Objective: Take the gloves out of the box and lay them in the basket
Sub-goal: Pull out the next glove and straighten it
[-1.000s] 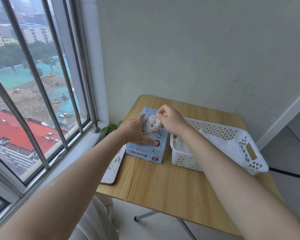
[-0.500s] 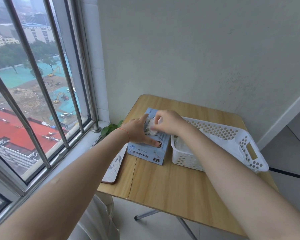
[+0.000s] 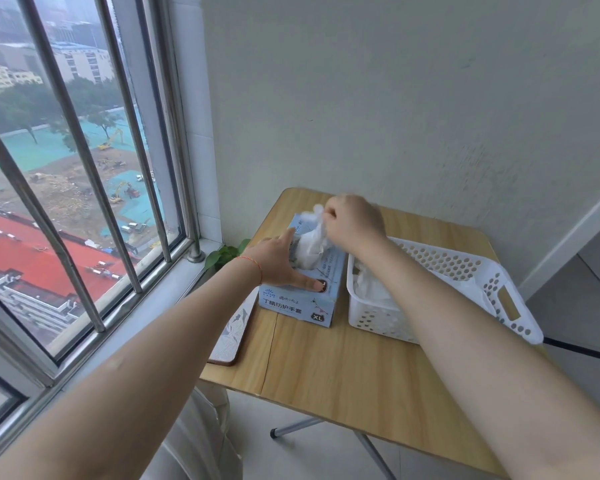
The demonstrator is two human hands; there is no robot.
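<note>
A light blue glove box [image 3: 302, 301] marked XL stands on the wooden table [image 3: 343, 368]. My left hand [image 3: 279, 261] presses flat on the box top, thumb and forefinger spread either side of the opening. Above the opening my right hand [image 3: 355, 221] pinches a white glove [image 3: 310, 242], stretched up out of the box. Just right of the box stands a white perforated plastic basket [image 3: 478, 271], with white gloves [image 3: 368, 287] lying in its near left end.
A patterned flat board [image 3: 232, 332] leans between the table's left edge and the window sill. Green leaves [image 3: 224, 254] poke up by the sill. The barred window [image 3: 80, 188] runs along the left, the wall stands close behind the table.
My right hand dipped down to the box opening, then rose up again, drawing a white glove out. My left hand stayed pressed on the box.
</note>
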